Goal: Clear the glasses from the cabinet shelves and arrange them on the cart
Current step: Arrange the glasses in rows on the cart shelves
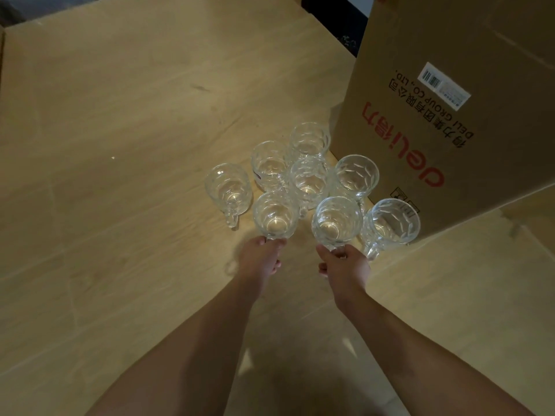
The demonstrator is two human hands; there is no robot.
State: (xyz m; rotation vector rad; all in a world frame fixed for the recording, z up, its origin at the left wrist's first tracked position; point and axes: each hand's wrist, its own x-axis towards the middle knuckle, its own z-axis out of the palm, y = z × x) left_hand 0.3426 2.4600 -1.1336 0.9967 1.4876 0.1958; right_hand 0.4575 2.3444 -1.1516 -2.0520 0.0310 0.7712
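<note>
Wide cardboard-covered surface (120, 115), likely cart top. Tall cardboard box (450, 100) stands at far right of it. Cluster of eight glass mugs (307, 178) just left of box, upright. Left hand (261, 259) pinches handle of near-left mug (274, 217); right hand (345, 265) grips handle of mug (338, 220) nearer box. Handles point toward person.

A pale wood-grain floor (120, 205) is carrying eight clear glass mugs (307, 178) standing upright in a tight cluster, and a printed cardboard box (450, 115) is sitting just beside them.
</note>
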